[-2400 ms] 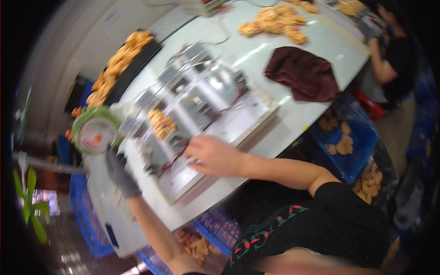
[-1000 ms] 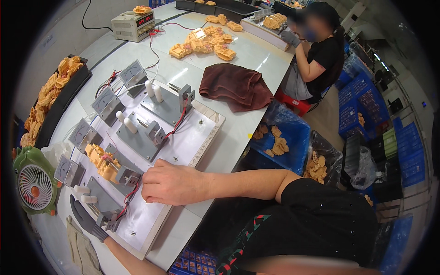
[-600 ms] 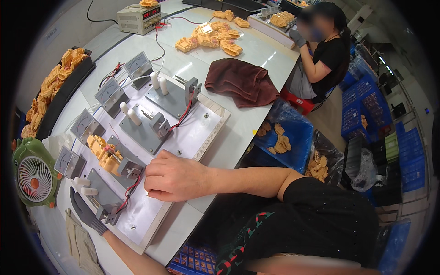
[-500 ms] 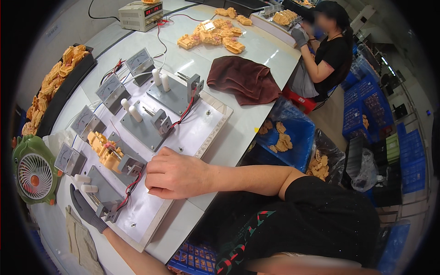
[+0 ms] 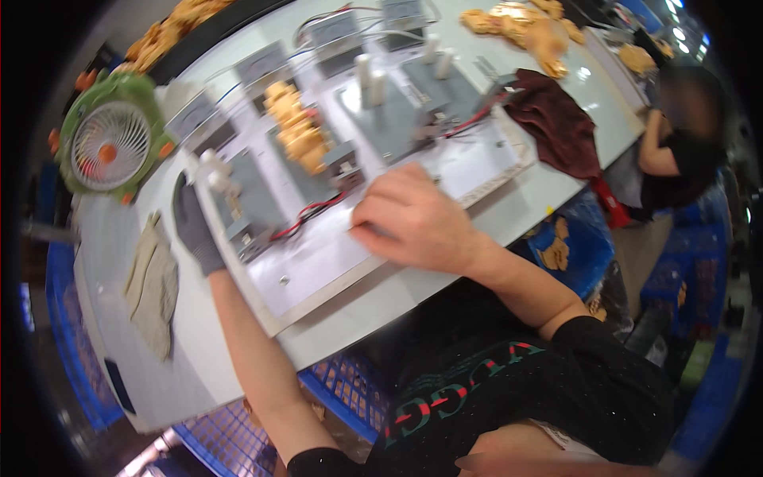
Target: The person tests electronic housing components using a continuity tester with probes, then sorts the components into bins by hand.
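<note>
My left hand (image 5: 193,222), in a dark grey glove, lies along the left edge of a white board (image 5: 318,274) with its fingers stretched out. Over the board's front part hovers my bare right hand (image 5: 417,219), fingers curled in; whatever they may pinch is hidden. On the second grey fixture plate (image 5: 294,171) from the left sits a yellow-orange molded plastic part (image 5: 298,131), behind a small metal clamp block (image 5: 344,167) with red and black wires. The leftmost fixture plate (image 5: 254,191) and another plate (image 5: 381,119) carry white pegs and no yellow part.
Analog meters (image 5: 266,67) line the board's back edge. A green fan (image 5: 111,139) and a beige cloth (image 5: 155,278) are at left. A maroon cloth (image 5: 556,123) lies right, near piled yellow parts (image 5: 528,28). A co-worker (image 5: 687,143) sits beyond. Blue crates stand below the table.
The view has swung, so the board appears higher and turned. My right hand remains curled over the board's front; my left stays by its left edge. The yellow part remains on its plate.
</note>
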Tool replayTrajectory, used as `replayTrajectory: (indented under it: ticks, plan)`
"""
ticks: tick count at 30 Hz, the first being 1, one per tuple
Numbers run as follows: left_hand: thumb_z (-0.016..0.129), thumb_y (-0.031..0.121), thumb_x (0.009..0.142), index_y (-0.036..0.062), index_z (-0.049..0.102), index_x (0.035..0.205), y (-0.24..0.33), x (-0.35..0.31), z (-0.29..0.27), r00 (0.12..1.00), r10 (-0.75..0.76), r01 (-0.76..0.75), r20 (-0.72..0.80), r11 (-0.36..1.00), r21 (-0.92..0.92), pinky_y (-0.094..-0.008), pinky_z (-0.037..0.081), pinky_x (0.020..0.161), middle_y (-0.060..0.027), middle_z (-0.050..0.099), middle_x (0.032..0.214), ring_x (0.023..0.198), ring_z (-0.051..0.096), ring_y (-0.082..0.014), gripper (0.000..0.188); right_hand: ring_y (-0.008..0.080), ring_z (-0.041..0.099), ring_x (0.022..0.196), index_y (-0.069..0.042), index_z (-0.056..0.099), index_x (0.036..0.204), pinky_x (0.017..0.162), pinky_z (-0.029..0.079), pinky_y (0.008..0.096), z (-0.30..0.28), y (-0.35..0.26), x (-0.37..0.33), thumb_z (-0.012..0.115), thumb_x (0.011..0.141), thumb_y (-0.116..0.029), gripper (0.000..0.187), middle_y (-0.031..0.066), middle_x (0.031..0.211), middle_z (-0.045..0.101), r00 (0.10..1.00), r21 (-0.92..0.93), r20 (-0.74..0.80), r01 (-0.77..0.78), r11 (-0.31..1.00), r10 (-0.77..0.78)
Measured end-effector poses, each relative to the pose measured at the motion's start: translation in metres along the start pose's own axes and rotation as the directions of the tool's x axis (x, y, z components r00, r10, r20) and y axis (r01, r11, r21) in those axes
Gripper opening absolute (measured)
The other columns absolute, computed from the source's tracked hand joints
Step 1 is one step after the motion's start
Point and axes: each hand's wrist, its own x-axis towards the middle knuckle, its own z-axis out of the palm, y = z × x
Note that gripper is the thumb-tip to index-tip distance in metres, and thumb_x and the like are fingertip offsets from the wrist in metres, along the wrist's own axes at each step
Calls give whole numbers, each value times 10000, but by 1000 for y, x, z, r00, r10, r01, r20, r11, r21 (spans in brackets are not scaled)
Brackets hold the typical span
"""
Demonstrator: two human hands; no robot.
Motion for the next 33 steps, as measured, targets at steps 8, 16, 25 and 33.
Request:
replayTrajectory:
  ticks: [8,16,25,33]
  plan:
    - [526,201,1055,-4,600,1385,57,-33,37,985,-77,75,-157,997,-14,-293,539,927,-104,681,1233,1036,666,-140,395,221,611,858,-110,655,875,826,441,368,-1,-2,3,797,801,-106,160,16,870,605,999,-29,33,-13,999,14]
    - [536,228,1062,-6,597,1389,56,-36,36,985,-51,60,-165,997,50,-298,535,951,-109,678,1260,1053,673,-152,406,216,608,844,-99,680,865,822,440,361,-2,-3,4,806,785,-88,150,12,849,618,999,-30,41,-13,999,15]
    - [538,229,1057,-6,603,1384,53,-33,34,988,-46,51,-146,998,32,-298,538,939,-111,679,1256,1074,660,-143,408,211,605,841,-93,696,864,827,434,359,-3,-3,4,804,777,-76,140,6,852,643,998,-32,61,-21,999,23]
    - [559,220,1046,0,624,1376,55,-35,35,982,-34,52,-185,994,93,-267,508,947,-89,685,1243,1067,641,-123,402,218,600,821,-89,692,876,818,427,355,-2,-3,5,800,778,-63,148,11,840,646,997,-36,70,-15,999,18]
